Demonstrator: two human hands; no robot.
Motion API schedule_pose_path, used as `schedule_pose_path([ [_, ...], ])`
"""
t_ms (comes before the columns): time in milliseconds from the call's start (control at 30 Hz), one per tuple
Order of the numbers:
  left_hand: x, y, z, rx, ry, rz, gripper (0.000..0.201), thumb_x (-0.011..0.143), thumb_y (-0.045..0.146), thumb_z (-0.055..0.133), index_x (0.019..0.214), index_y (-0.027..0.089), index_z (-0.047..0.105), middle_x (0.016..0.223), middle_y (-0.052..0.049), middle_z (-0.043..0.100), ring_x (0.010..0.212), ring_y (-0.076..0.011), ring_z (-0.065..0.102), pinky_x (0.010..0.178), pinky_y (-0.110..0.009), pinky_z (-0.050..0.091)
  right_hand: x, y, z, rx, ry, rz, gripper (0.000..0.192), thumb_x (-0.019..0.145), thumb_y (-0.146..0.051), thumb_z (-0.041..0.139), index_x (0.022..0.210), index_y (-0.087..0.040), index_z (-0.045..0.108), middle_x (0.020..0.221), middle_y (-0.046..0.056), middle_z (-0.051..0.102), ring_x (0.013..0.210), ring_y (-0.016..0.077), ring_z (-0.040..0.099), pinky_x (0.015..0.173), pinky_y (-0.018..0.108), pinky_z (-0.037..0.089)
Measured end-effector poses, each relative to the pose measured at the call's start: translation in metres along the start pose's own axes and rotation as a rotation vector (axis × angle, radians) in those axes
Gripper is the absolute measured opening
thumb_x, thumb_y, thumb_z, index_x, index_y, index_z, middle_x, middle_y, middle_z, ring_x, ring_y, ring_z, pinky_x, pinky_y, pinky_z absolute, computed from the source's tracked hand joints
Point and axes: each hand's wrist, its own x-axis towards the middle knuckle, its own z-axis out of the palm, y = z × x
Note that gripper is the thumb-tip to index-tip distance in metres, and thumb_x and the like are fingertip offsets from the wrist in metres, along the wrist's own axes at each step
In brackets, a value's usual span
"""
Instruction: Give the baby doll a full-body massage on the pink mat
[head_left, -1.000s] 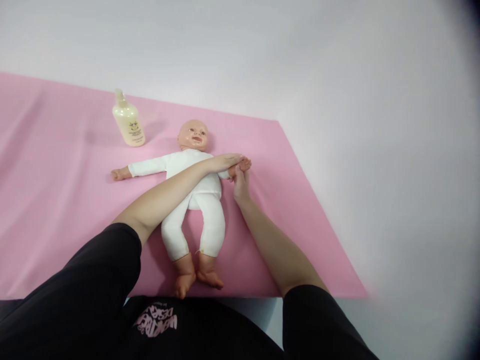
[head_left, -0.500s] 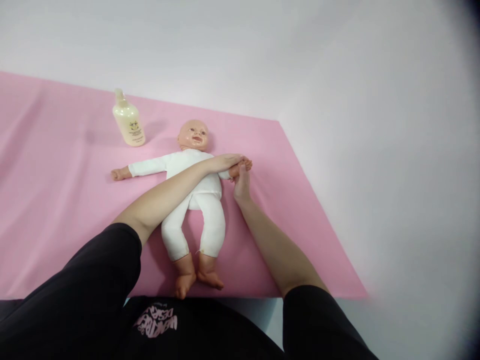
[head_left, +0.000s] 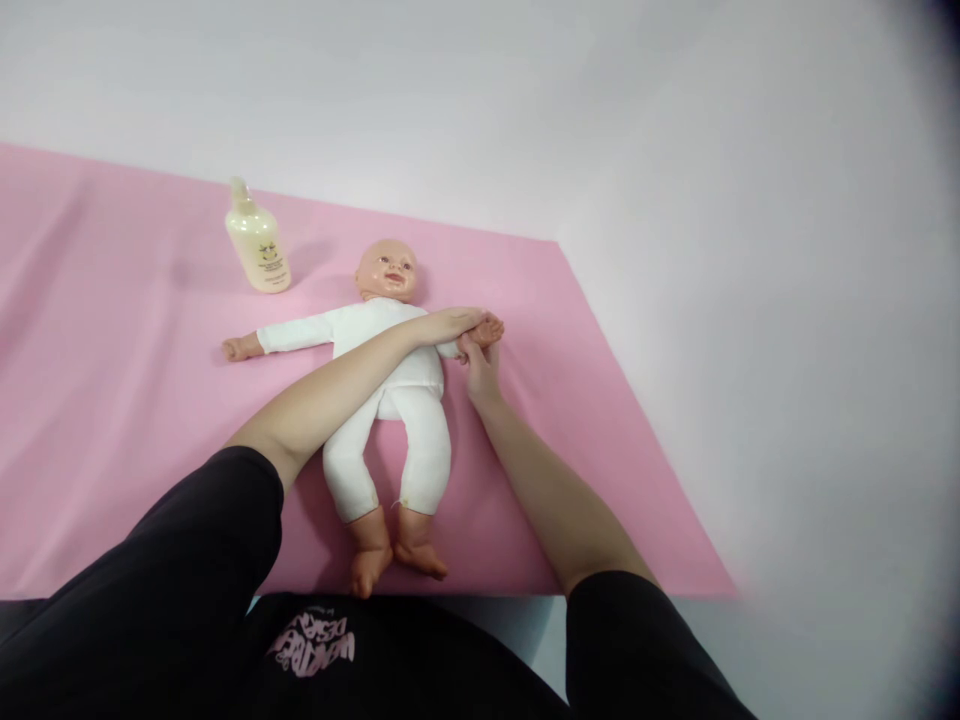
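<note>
A baby doll (head_left: 411, 372) in a white suit lies on its back on a pink cloth, its head (head_left: 388, 270) away from me. Stretched across the doll's chest, my left hand (head_left: 454, 322) is closed round the wrist of its right-side arm; the fingertips are partly hidden. My right hand (head_left: 482, 378) grips the same small doll hand (head_left: 490, 331) from below, with the thumb laid near the palm and the other fingers mostly hidden underneath. The doll's other arm (head_left: 296, 332) lies spread out to the left.
A pump bottle (head_left: 259, 245) of pale yellow liquid stands on the pink cloth (head_left: 135, 330), left of the doll's head. The cloth's right edge slants down beyond my right forearm. Whitish surroundings lie past it, and the near edge is close to my body.
My right thumb has slid from the doll's fingers down toward its wrist, so more of the doll's palm shows. My left hand, the doll and the bottle stay put.
</note>
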Motion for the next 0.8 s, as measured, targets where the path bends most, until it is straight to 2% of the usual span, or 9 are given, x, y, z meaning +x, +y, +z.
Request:
schedule_pose_path([
  [67,-0.002,0.003,0.002,-0.079,-0.061,-0.057,0.052,0.102,0.066,0.053,0.107,0.016,0.066,0.08,-0.005,0.07,0.063,-0.0166,0.066,0.071,-0.034,0.056,0.001,0.001,0.001,0.048,0.043,0.004,0.054,0.079,-0.076,0.066,0.097,-0.025,0.058,0.07,-0.003,0.05,0.059,0.0152,0.05,0.049,0.029,0.041],
  [133,-0.004,0.007,0.003,-0.12,-0.078,-0.072,0.05,0.1,0.066,0.058,0.107,0.016,0.064,0.079,-0.003,0.069,0.059,-0.0144,0.064,0.068,-0.032,0.056,0.002,0.001,0.001,0.068,0.049,0.005,0.06,0.079,-0.083,0.061,0.095,-0.025,0.057,0.068,-0.004,0.047,0.054,0.0129,0.043,0.047,0.027,0.035],
  [267,-0.008,0.014,0.005,-0.118,-0.087,-0.051,0.043,0.095,0.057,0.071,0.101,0.016,0.061,0.091,-0.005,0.071,0.064,-0.0133,0.066,0.071,-0.031,0.057,0.004,0.002,0.001,0.083,0.05,0.015,0.069,0.081,-0.091,0.047,0.099,-0.025,0.061,0.078,0.001,0.054,0.058,0.0145,0.046,0.046,0.027,0.033],
  [367,-0.01,0.017,0.006,-0.089,-0.087,-0.061,0.034,0.09,0.037,0.081,0.106,0.015,0.061,0.094,-0.004,0.069,0.071,-0.0139,0.068,0.079,-0.036,0.058,0.007,0.007,0.0,0.07,0.056,0.032,0.078,0.081,-0.096,0.035,0.103,-0.025,0.062,0.085,0.004,0.056,0.061,0.016,0.049,0.045,0.027,0.033],
  [500,-0.013,0.021,0.006,-0.07,-0.107,-0.092,0.031,0.086,0.018,0.079,0.108,0.016,0.058,0.089,0.0,0.066,0.071,-0.0126,0.065,0.082,-0.037,0.058,0.011,0.014,-0.003,0.045,0.039,0.052,0.085,0.081,-0.096,0.029,0.113,-0.025,0.062,0.091,0.006,0.059,0.064,0.0164,0.053,0.044,0.025,0.033],
  [633,-0.014,0.023,0.007,-0.094,-0.118,-0.066,0.019,0.094,0.024,0.072,0.099,0.017,0.056,0.086,0.001,0.065,0.072,-0.0126,0.064,0.08,-0.034,0.057,0.012,0.015,-0.004,0.068,0.062,0.064,0.089,0.078,-0.098,0.031,0.116,-0.024,0.064,0.096,0.008,0.062,0.067,0.0167,0.058,0.043,0.025,0.034],
  [733,-0.013,0.019,0.007,-0.121,-0.083,-0.056,0.022,0.1,0.034,0.066,0.093,0.017,0.053,0.096,-0.003,0.066,0.074,-0.0127,0.065,0.08,-0.033,0.056,0.009,0.012,-0.004,0.091,0.072,0.039,0.086,0.078,-0.097,0.038,0.115,-0.024,0.065,0.095,0.007,0.063,0.069,0.0172,0.059,0.044,0.026,0.036],
  [800,-0.011,0.015,0.007,-0.134,-0.086,-0.071,0.025,0.103,0.039,0.062,0.095,0.017,0.053,0.093,-0.003,0.067,0.07,-0.0124,0.065,0.078,-0.033,0.056,0.006,0.01,-0.004,0.083,0.052,0.019,0.078,0.08,-0.093,0.047,0.112,-0.024,0.065,0.085,0.004,0.06,0.066,0.0165,0.057,0.046,0.026,0.037],
])
